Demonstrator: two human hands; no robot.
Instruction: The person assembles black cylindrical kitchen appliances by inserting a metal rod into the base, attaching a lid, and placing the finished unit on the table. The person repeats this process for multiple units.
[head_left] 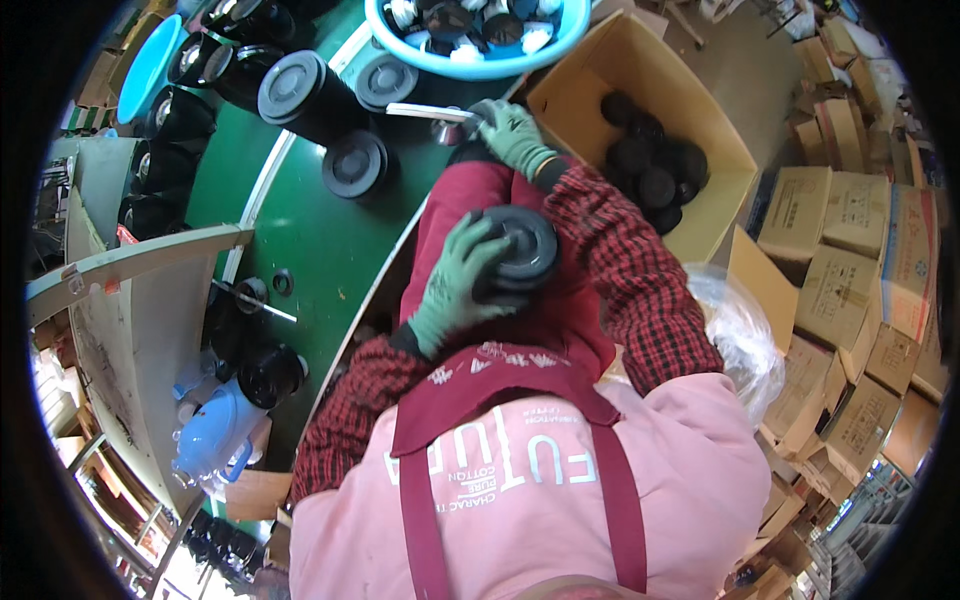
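Note:
A black round lid-like part (530,243) rests over my lap. My left hand (450,285), in a green glove, grips it from its left side with the fingers on its top and rim. Ahead, at the bench edge, my right hand (515,138) is also gloved in green. Its fingers are closed at the right end of a thin white stick-like tool (425,112); the fingertips are partly hidden. A small metallic piece (447,132) sits just beneath the tool. Close by on the green bench (320,215) are a black disc-shaped part (356,165) and a stack of black lids (300,90).
An open cardboard box (715,110) with several black round parts stands at my right. A blue basin (480,68) of black and white pieces is at the far edge. A blue jug (220,430) lies left; stacked cartons (835,290) line the right.

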